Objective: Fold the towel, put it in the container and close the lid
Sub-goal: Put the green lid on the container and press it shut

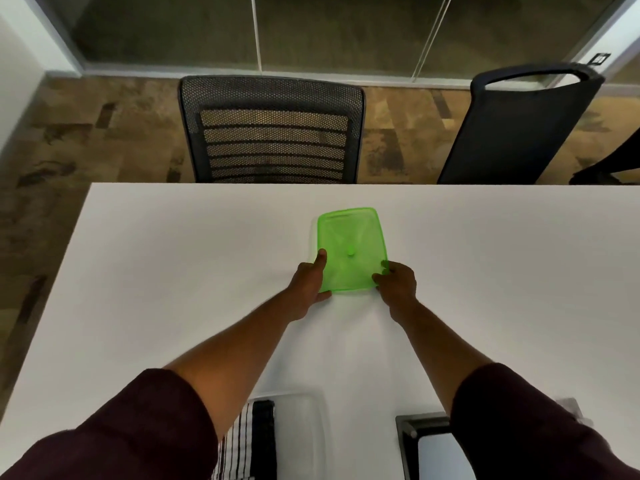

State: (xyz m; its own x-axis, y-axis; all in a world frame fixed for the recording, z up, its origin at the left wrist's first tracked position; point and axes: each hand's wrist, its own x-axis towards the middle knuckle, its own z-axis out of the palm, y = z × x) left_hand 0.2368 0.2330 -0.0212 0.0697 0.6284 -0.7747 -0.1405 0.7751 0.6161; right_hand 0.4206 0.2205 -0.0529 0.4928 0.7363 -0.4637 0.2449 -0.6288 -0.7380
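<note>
A translucent green lid [349, 249] lies on the white table [173, 271], a little beyond its middle. My left hand [310, 278] grips the lid's near left corner, thumb on top. My right hand [398, 280] pinches its near right corner. A clear plastic container [301, 434] stands at the near edge between my arms. Inside it lies a folded towel [249, 441] with black and white stripes, partly hidden by my left sleeve.
A black-framed object [426, 445] with a pale face sits at the near right, partly under my right sleeve. Two chairs stand beyond the far table edge: a mesh-backed chair [272, 133] at centre and a dark chair [519, 126] to the right.
</note>
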